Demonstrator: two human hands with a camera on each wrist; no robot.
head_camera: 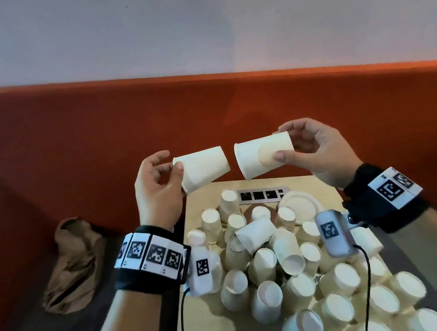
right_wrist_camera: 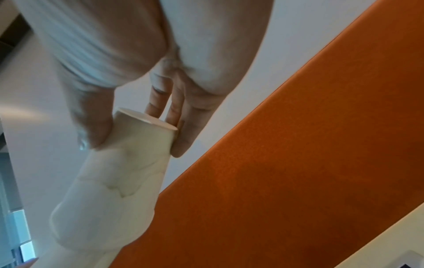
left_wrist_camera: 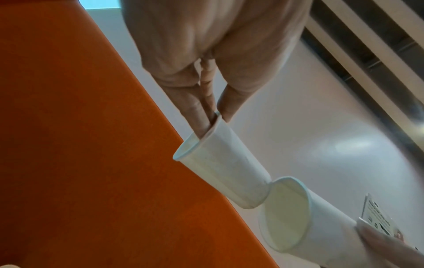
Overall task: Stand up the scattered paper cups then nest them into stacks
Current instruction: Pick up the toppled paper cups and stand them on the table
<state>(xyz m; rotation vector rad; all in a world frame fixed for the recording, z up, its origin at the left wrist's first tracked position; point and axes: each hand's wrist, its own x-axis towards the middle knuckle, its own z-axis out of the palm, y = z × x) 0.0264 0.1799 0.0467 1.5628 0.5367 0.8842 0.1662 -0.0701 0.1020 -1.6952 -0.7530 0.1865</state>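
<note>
Both hands are raised above the table's far edge, each with a white paper cup lying sideways. My left hand (head_camera: 173, 161) pinches the rim of the left cup (head_camera: 203, 167); in the left wrist view the fingers (left_wrist_camera: 201, 123) reach inside the cup (left_wrist_camera: 224, 166) and the thumb lies outside. Its base points at the open mouth of the right cup (head_camera: 260, 154) (left_wrist_camera: 321, 226), a small gap apart. My right hand (head_camera: 284, 142) grips that cup near its base, and the thumb dents the wall (right_wrist_camera: 119, 172). Several more cups (head_camera: 279, 254) are piled on the table, most upside down, some lying.
The wooden table (head_camera: 204, 320) carries the cup pile, a stack of paper plates (head_camera: 300, 207) and an inset socket strip (head_camera: 260, 195) at the back. A crumpled brown paper bag (head_camera: 74, 262) lies on the seat to the left. An orange bench back (head_camera: 70, 143) rises behind.
</note>
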